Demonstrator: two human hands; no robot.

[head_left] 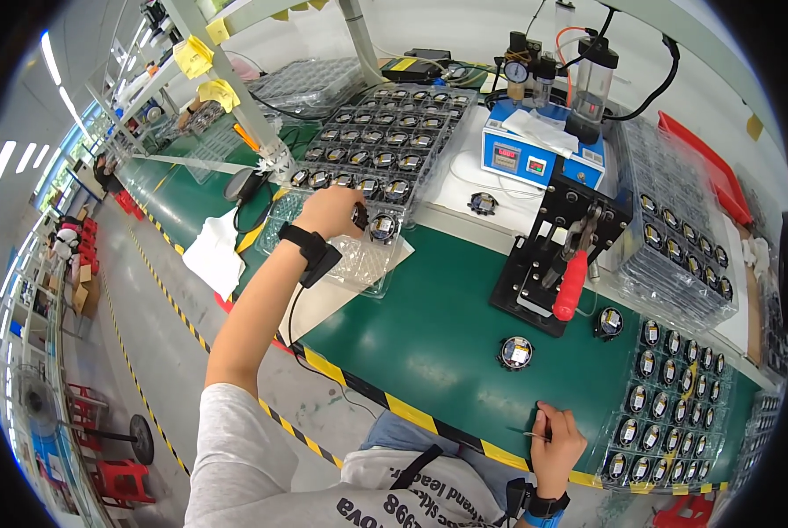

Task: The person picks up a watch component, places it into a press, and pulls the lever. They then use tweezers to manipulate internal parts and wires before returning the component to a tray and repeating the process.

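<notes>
Your left hand (328, 211) is over the near end of a wide clear plastic tray (363, 264), at the left of the green counter (394, 326). Its grip is drawn in around a small black round component (360, 216), held at the fingertips on the hand's right side. Just right of that component, a round black-rimmed unit with a pale face (383, 228) sits in the tray, and rows of similar units fill the cells beyond. The tray's nearest cells, above a tan paper sheet (324, 312), hold nothing.

Your right hand (559, 444) is at the counter's near edge, fingers curled. Something thin shows by the thumb, but you cannot tell from this view how far its grip is closed or whether it has hold of that thing.

Between your hands and farther back stands a black metal lever press (526, 295) with a red handle (571, 286). One loose round unit (515, 353) lies in front of it, and another (609, 323) just to its right. A blue control box (543, 158) stands behind the press. Right of your right hand, a clear tray of round units (623, 392) lies near the counter's edge.
</notes>
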